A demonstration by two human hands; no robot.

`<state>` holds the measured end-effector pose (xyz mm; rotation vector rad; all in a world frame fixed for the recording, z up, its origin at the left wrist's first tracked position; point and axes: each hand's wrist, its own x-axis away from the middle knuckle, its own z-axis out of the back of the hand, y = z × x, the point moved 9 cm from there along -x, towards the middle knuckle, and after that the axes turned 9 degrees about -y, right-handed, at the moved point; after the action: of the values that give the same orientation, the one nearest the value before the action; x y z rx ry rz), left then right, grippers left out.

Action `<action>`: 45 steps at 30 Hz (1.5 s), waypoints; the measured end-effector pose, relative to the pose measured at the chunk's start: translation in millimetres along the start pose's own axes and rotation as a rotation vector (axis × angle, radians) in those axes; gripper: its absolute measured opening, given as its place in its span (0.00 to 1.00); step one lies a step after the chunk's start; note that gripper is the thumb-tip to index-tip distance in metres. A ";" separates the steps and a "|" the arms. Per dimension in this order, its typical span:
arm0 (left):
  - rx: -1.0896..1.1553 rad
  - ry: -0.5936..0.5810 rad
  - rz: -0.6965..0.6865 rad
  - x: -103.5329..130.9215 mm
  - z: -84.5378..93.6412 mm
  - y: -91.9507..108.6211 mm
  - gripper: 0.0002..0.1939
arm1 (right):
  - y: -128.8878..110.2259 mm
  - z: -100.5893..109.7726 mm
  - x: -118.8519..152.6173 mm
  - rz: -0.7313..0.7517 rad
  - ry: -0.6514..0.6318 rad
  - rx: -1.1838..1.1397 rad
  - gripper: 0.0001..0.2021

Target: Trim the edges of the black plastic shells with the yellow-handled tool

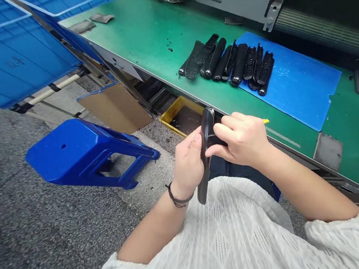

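No legible text, label or number anywhere.

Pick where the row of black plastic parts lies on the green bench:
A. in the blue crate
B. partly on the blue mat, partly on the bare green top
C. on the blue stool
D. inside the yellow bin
B: the row of black parts straddles the left edge of the blue mat, spilling onto the green bench.

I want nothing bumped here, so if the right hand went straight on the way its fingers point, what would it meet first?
The right hand points leftward at the long black plastic part, which its fingers already touch; just beyond that lies the left hand, which also holds the part.
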<state>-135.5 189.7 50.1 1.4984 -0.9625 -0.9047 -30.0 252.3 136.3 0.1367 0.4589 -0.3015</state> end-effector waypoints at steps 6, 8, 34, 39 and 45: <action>0.095 0.050 0.055 -9.2 4.6 -0.7 0.21 | -18.0 -12.4 8.5 0.029 -0.046 -0.114 0.32; 0.147 0.071 0.072 -12.5 5.4 0.9 0.20 | -23.3 -16.1 10.9 0.036 -0.060 -0.135 0.32; 0.515 0.207 0.113 -34.3 11.7 6.3 0.15 | -61.5 -28.7 38.0 0.095 -0.101 -0.270 0.34; 0.574 0.312 0.151 -36.2 25.5 -6.4 0.16 | -67.5 -27.2 39.0 0.111 -0.061 -0.177 0.28; 0.676 0.475 0.238 -32.8 49.7 -29.0 0.15 | -74.6 -28.5 41.6 0.134 0.066 -0.129 0.24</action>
<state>-190.9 203.9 16.6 1.9820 -1.1045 -0.0140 -29.9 176.7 87.5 0.0508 0.5303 -0.1354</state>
